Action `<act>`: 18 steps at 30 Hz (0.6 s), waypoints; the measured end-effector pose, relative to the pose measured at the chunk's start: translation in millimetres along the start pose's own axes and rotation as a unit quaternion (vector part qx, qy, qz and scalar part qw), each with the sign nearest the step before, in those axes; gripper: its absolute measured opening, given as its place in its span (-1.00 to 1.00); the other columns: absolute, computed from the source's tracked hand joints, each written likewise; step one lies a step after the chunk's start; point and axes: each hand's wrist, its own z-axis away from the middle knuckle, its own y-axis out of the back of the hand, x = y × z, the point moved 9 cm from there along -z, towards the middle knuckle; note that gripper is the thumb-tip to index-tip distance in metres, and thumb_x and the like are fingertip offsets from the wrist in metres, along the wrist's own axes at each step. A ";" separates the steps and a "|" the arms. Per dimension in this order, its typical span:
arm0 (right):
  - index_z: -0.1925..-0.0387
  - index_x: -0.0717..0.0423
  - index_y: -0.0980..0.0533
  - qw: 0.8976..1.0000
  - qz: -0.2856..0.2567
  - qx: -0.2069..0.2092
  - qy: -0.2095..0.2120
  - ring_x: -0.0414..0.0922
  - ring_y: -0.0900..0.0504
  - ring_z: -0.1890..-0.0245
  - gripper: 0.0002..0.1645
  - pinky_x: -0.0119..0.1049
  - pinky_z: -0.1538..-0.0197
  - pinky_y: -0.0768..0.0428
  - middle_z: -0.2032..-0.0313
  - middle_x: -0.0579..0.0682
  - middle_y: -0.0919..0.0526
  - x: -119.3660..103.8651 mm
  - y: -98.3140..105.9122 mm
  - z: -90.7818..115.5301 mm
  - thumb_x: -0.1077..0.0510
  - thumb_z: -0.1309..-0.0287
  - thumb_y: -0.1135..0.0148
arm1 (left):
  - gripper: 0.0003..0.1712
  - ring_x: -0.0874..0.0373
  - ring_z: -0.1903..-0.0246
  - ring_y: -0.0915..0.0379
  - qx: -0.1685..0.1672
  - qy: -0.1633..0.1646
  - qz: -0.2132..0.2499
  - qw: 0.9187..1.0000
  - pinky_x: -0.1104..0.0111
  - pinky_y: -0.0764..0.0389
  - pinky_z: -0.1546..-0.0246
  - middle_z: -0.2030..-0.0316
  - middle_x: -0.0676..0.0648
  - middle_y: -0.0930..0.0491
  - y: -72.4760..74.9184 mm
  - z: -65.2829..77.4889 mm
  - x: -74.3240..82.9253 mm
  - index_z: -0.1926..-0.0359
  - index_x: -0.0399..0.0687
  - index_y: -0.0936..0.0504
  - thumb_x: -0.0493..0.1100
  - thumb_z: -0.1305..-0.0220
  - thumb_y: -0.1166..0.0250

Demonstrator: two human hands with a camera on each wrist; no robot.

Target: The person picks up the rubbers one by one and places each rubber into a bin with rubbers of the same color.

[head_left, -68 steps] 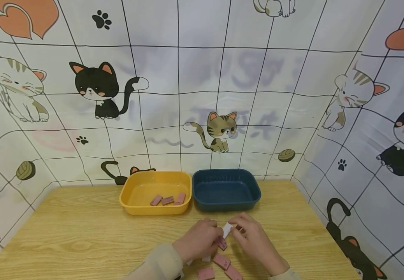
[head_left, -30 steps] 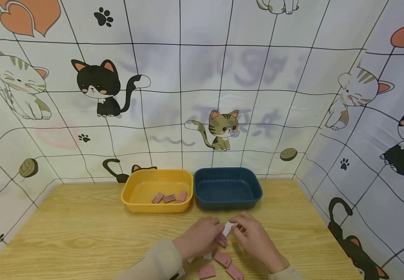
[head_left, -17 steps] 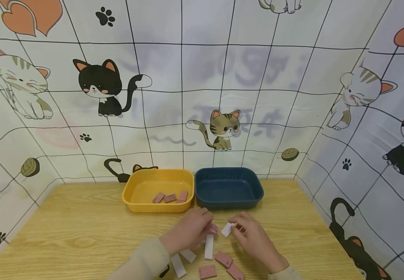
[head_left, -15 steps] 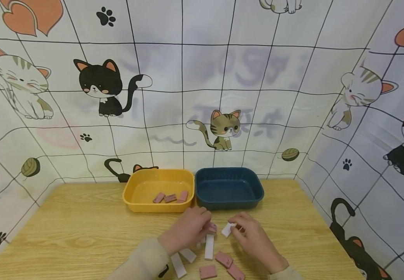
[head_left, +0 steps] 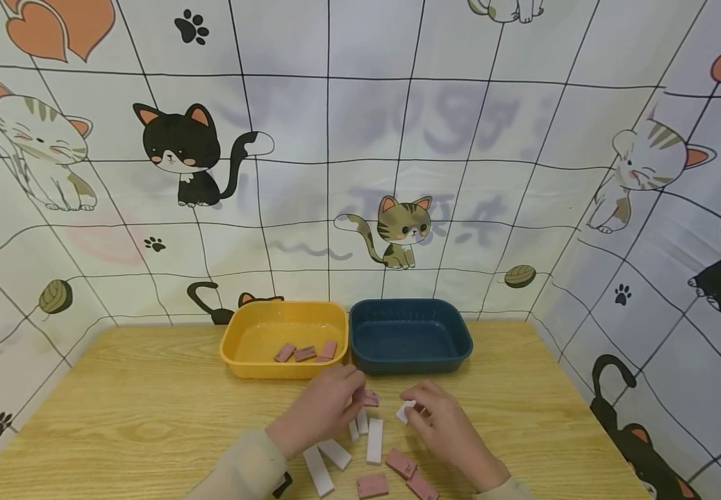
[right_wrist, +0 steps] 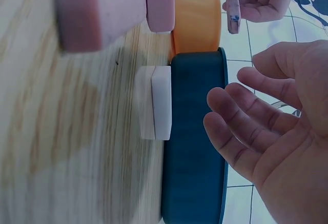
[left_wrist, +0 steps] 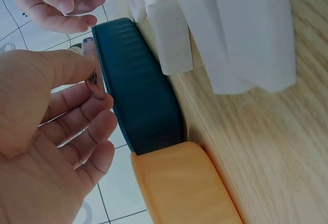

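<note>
My left hand [head_left: 323,403] pinches a small pink block [right_wrist: 233,16] with dark marks between thumb and fingers, just in front of the yellow tub [head_left: 254,368]. In the left wrist view the thumb partly covers that block. My right hand [head_left: 451,430] is beside a white block [head_left: 403,411] in the head view. In the right wrist view its fingers [right_wrist: 225,108] are loosely spread with nothing between them, and the white block [right_wrist: 162,102] lies on the table. Between the hands lie several white blocks [head_left: 374,442] and, nearer me, 3 pink blocks [head_left: 372,485].
The yellow tub holds several pink blocks [head_left: 305,354]. Right beside it stands a dark blue tub [head_left: 410,364], with only its bare floor showing inside. Both stand at the back of the wooden table [head_left: 167,410], before a wall covering [head_left: 298,187] printed with cats.
My left hand has moved left and back with the pink block, away from the white block at my right hand, uncovering several white blocks. My right hand has hardly moved.
</note>
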 end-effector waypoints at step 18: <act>0.05 0.17 -0.68 0.999 -0.022 -0.021 -0.019 -0.33 -0.63 0.30 -0.75 -0.37 0.27 -0.68 0.16 0.04 -0.65 -7.2 -4.7 -4.4 0.40 -0.28 -0.28 | -0.76 0.23 0.34 -0.37 0.052 0.029 -0.005 0.998 0.34 -0.52 0.20 0.36 0.07 -0.52 26.7 14.7 -21.5 0.32 -0.01 -0.52 -0.19 -0.28 -0.48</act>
